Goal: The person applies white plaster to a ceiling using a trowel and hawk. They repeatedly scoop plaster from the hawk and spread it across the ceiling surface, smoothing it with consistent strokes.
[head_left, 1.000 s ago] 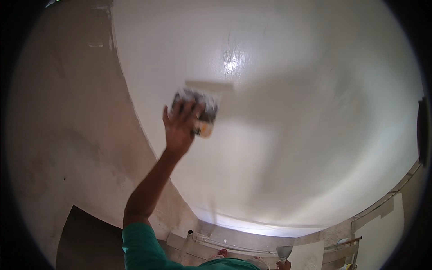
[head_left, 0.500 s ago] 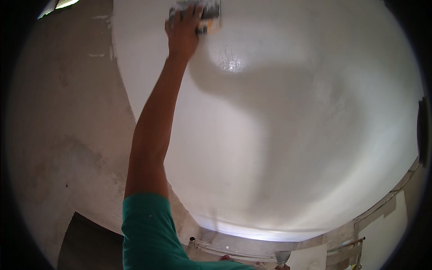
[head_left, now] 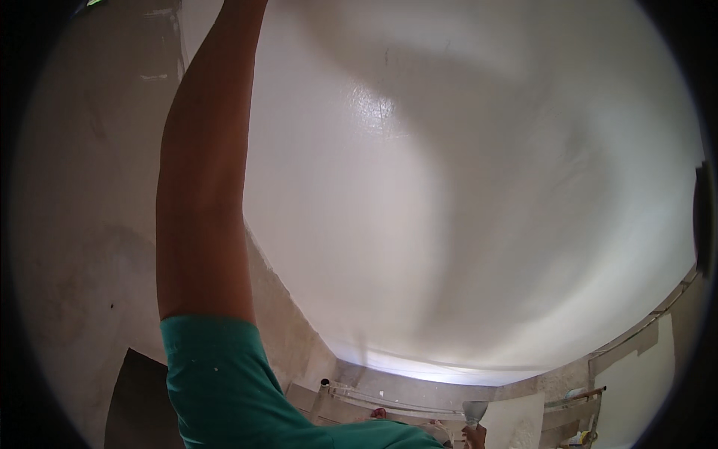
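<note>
Putty knife (head_left: 474, 410): one; hands (head_left: 475, 436) in view: one; green sleeve (head_left: 217, 378): one

The left arm (head_left: 206, 187) reaches up before the main wall's (head_left: 329, 247) left edge, running out past the top of view. Beyond that edge, on the left, stands the side wall (head_left: 75, 179). Below the main wall's bottom edge, the right hand (head_left: 474, 438) holds a scraper (head_left: 474, 411); a long pipe (head_left: 396, 405) lies left of it, a shorter pipe (head_left: 574, 399) right.

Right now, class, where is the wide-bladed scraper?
In the head view, the scraper is near the lower edge, right of centre, blade upward in the person's right hand, just right of the teal shirt.
</note>
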A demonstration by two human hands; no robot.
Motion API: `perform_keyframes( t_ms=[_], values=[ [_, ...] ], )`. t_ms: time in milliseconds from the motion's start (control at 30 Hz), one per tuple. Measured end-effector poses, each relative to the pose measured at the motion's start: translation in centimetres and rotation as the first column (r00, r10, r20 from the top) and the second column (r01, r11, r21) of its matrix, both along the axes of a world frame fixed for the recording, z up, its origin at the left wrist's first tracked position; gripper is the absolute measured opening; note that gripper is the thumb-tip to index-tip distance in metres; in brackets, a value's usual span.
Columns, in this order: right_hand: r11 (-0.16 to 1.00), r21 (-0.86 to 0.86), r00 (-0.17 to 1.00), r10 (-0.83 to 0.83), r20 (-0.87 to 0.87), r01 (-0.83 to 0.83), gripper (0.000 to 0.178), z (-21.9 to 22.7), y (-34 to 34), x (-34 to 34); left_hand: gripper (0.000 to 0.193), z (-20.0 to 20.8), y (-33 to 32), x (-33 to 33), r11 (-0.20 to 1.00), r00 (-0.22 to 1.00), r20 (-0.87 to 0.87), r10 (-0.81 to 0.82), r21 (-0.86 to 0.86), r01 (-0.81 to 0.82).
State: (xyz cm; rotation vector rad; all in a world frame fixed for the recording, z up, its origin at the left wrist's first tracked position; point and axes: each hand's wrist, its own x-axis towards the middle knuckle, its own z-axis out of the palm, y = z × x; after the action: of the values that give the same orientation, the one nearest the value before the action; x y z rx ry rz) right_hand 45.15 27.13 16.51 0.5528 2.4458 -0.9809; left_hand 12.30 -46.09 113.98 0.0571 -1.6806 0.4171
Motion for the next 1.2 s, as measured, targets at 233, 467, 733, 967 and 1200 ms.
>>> perform_keyframes(
  t_ms=[233,467,733,967,1200],
  values=[
    [0.924,-0.201,0.946,-0.316,0.078,0.325,0.023,6.6,-6.2,-2.2,0.064,-8.6,-1.7,-1.0,0.999,0.99,0.143,-0.008,0.053,0.0],
    [0.951,-0.179,0.967,-0.243,0.074,0.253,0.015,7.8,-4.0,-3.9,0.074,-36.9,-1.0,-2.1,0.968,0.967,0.178,-0.181,0.207,0.143],
    [0.935,-0.213,0.958,-0.283,0.04,0.285,0.015,8.5,-2.4,-3.1,0.074,-40.6,3.3,5.9,0.956,0.913,0.345,-0.22,0.26,0.133],
    [0.937,-0.223,0.963,-0.262,0.06,0.269,0.016,6.6,-2.4,-2.3,0.055,-12.6,3.8,2.0,0.993,0.993,-0.026,-0.118,-0.026,0.117],
    [0.934,-0.204,0.955,-0.28,0.097,0.295,0.017,7.4,-4.7,-1.8,0.048,-1.2,3.5,-1.5,0.984,0.992,0.119,0.036,0.167,-0.056]
  ],
)
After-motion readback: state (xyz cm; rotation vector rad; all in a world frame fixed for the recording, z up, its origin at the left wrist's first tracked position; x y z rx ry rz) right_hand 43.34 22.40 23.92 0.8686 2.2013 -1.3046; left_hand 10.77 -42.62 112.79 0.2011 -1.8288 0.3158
